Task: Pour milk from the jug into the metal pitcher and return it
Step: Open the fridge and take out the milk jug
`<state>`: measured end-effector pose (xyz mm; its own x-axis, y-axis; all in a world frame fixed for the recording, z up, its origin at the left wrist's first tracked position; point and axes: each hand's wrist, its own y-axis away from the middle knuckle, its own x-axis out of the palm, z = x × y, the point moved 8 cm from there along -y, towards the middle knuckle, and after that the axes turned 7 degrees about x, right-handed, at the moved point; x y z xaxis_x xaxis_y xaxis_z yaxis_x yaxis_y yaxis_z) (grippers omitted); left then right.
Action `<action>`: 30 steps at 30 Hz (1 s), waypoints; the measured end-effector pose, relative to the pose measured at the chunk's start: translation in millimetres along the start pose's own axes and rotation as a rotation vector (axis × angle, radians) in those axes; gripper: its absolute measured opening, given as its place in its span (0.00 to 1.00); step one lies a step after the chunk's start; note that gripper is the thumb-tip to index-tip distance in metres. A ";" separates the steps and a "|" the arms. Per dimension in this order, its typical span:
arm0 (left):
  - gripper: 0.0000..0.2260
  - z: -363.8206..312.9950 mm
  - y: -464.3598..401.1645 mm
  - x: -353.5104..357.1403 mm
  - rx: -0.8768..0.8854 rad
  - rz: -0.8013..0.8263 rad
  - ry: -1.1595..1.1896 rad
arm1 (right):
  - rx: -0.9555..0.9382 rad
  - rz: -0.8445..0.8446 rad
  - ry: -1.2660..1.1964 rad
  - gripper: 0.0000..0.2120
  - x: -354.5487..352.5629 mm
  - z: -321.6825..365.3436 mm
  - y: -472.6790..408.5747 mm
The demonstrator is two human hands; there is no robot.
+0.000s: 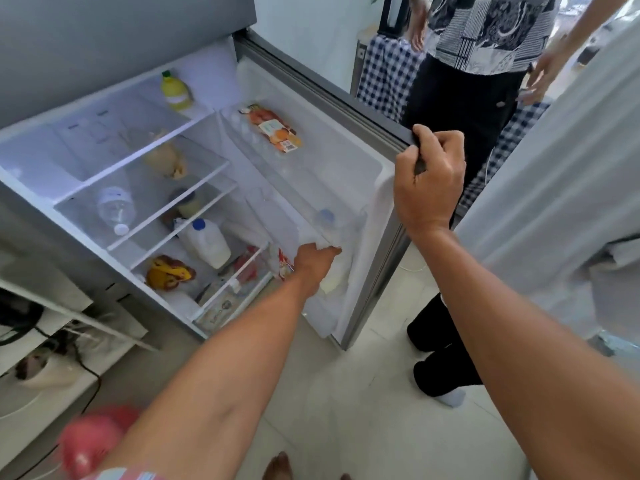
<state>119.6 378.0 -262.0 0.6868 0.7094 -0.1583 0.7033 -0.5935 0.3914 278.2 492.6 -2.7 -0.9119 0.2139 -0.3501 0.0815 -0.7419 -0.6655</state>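
Observation:
The fridge stands open. My left hand (313,263) reaches down into the lowest shelf of the fridge door (360,174), with its fingers curled over the top of a white milk jug (333,277) that stands in that shelf. Most of the jug is hidden by my hand and the shelf rail. My right hand (429,178) grips the door's top outer edge. The metal pitcher is not in view.
A second white jug with a blue cap (205,244) sits on an inner shelf, near a clear water bottle (114,207) and a yellow bottle (175,91). Another person (464,109) stands just behind the door. A white curtain (561,188) hangs at right. A red object (90,441) lies at lower left.

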 end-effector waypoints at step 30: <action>0.16 -38.3 138.8 -185.4 0.225 -0.583 0.259 | -0.309 0.336 0.019 0.21 4.7 68.8 73.0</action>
<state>82.9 178.7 -143.6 0.1370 0.9891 -0.0533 0.9858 -0.1309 0.1053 252.1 395.8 -7.6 -0.8068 0.0074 -0.5908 0.4907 -0.5487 -0.6769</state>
